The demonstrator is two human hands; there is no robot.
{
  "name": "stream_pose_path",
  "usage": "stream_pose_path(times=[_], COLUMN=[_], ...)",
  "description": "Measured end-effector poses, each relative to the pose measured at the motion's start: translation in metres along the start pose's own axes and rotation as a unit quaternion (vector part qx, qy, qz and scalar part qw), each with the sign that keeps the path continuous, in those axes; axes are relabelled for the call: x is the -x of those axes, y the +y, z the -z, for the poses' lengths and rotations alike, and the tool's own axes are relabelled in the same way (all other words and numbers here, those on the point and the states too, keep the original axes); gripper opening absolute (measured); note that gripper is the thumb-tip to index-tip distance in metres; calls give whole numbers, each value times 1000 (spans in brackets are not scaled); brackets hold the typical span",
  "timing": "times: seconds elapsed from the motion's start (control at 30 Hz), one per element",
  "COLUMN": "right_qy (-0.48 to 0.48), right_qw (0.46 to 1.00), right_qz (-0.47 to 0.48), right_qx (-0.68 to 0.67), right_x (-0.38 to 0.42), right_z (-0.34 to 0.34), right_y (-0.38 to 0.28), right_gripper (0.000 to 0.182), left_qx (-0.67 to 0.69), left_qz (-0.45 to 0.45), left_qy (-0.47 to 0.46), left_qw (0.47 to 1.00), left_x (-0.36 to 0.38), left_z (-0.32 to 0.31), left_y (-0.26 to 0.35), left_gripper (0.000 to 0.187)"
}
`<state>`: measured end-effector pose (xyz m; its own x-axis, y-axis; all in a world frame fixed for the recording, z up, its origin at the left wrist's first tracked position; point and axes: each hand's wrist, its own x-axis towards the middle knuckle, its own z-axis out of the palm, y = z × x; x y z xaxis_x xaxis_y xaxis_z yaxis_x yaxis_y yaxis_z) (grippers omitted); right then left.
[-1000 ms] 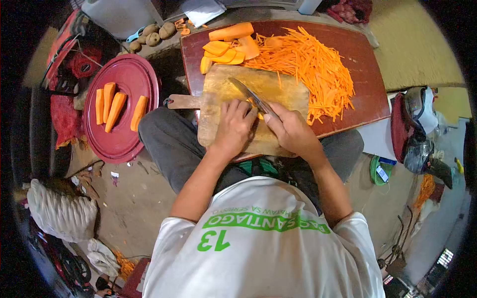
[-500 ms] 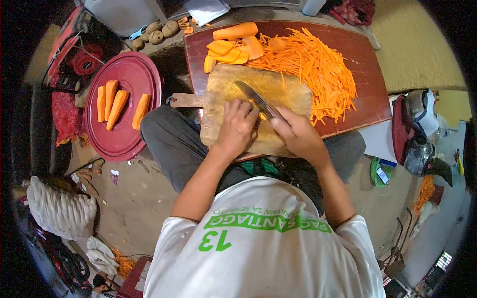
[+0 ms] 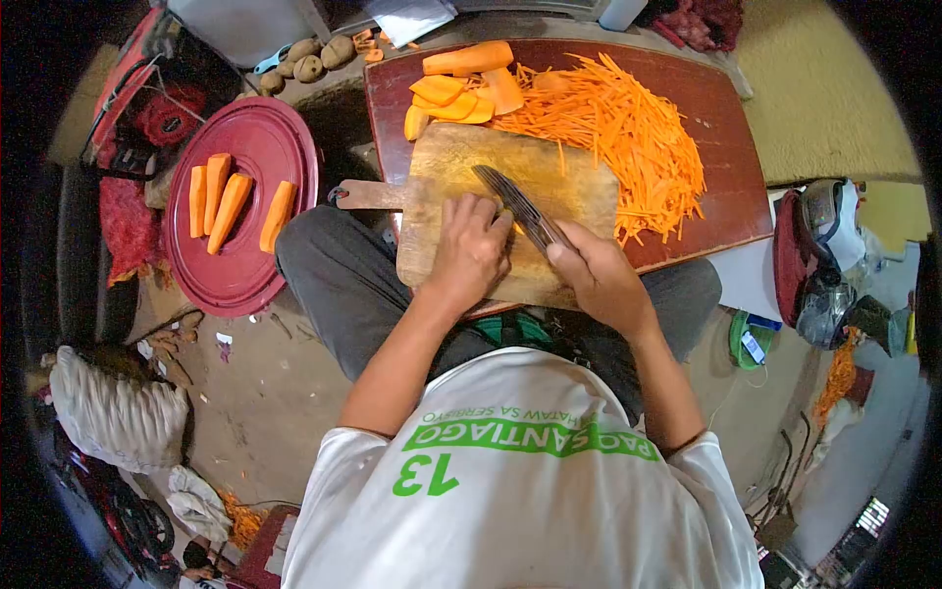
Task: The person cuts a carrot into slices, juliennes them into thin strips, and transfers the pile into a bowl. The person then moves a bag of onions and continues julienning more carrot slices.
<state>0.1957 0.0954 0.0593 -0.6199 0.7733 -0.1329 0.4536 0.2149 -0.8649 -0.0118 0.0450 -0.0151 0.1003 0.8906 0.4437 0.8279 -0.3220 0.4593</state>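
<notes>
My right hand [image 3: 601, 273] grips a kitchen knife [image 3: 518, 208] by its handle, the blade slanting up and left over the wooden cutting board [image 3: 432, 162]. Curled fingers of my left hand [image 3: 473, 243] press down on the board just left of the blade. A bit of orange carrot [image 3: 517, 229] shows between those fingers and the knife; the rest is hidden under the hand. Beyond the board lies a big heap of carrot strips [image 3: 628, 137]. Carrot slices [image 3: 442, 98] and a thick peeled carrot piece [image 3: 467, 59] rest at its left.
The board lies on a dark red tabletop [image 3: 721, 187] over my crossed legs. To the left, several peeled carrots [image 3: 229, 211] sit on a round red lid [image 3: 265, 128]. Brown potatoes [image 3: 308, 68] and a light-blue-handled tool [image 3: 272, 61] lie behind it. A green container [image 3: 741, 339] stands at right.
The knife and my right hand have shifted slightly right, away from the left fingertips. My left hand stays nearly in place on the board.
</notes>
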Motion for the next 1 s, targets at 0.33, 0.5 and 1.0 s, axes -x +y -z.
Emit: stream_pose_path(times=[0.33, 0.5, 1.0], right_qy=[-3, 5, -24], right_qw=[999, 999, 992], right_qz=[-44, -31, -107], right_qx=[-18, 28, -62], right_x=[-20, 2, 13], right_z=[-4, -7, 11], right_y=[-15, -9, 4], right_gripper=[35, 35, 41], left_qx=[11, 13, 56], left_qz=[-5, 5, 74], left_qy=[25, 38, 198], left_qw=[1000, 999, 976], left_x=[1, 2, -5], left_z=[-4, -6, 10], left_y=[-4, -3, -23], left_gripper=[36, 29, 7])
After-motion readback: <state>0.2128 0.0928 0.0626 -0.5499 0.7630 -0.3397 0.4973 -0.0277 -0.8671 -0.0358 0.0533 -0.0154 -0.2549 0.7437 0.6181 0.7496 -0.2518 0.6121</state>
